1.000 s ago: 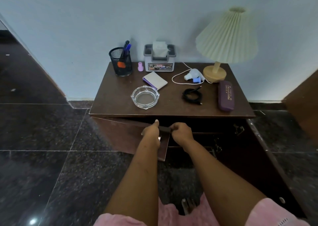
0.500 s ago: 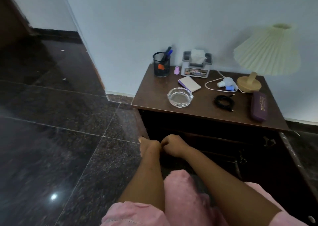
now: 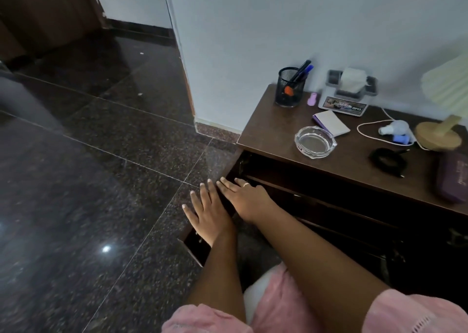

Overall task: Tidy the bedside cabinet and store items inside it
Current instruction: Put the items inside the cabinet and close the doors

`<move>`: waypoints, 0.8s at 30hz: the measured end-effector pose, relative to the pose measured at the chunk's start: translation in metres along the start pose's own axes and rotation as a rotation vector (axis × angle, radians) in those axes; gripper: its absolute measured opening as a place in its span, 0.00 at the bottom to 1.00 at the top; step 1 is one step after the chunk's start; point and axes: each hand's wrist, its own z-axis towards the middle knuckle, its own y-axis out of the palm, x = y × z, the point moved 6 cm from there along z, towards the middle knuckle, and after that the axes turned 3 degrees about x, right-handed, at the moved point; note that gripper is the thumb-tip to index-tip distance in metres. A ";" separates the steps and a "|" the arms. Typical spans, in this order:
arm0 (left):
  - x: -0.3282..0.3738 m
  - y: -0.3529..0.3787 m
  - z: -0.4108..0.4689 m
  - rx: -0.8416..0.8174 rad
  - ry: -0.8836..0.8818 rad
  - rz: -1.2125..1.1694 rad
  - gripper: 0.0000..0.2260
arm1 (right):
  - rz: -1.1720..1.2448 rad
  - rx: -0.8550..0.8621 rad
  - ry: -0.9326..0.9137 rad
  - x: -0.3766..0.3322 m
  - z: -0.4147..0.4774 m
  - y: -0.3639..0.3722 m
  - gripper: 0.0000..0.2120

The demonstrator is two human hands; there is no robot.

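The dark wooden bedside cabinet (image 3: 268, 135) stands at the right with its front open and a dark shelf (image 3: 316, 201) inside. The left door (image 3: 202, 246) is swung wide, seen edge-on. My left hand (image 3: 207, 211) rests flat on its outer side, fingers spread. My right hand (image 3: 243, 198), wearing a ring, lies flat on the door's inner side. On top sit a glass ashtray (image 3: 315, 141), a notepad (image 3: 331, 123), a mesh pen holder (image 3: 290, 87), a tissue box (image 3: 348, 92), a black coiled cable (image 3: 387, 159), a purple case (image 3: 453, 175) and a white charger (image 3: 393, 128).
A lamp (image 3: 440, 135) with a pleated shade stands at the cabinet's back right. A small lilac item (image 3: 312, 98) sits beside the pen holder. Dark polished floor tiles (image 3: 101, 180) spread to the left. A wall corner (image 3: 187, 79) juts out left of the cabinet.
The left door has swung from half open to fully open. Both hands went from gripping its edge to lying flat with spread fingers. My view turned left.
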 end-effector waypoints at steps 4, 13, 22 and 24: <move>0.002 0.004 0.003 -0.009 0.023 0.041 0.31 | -0.002 0.019 0.002 -0.006 0.011 -0.002 0.28; 0.024 -0.017 0.012 -0.331 -0.120 -0.116 0.32 | 0.151 0.016 0.093 0.052 -0.021 -0.004 0.38; 0.152 -0.048 0.006 -0.620 -0.104 -0.765 0.28 | 0.544 0.382 0.606 0.178 -0.074 -0.017 0.26; 0.172 -0.046 -0.005 -0.631 -0.134 -0.913 0.28 | 0.606 0.478 0.660 0.191 -0.075 -0.021 0.21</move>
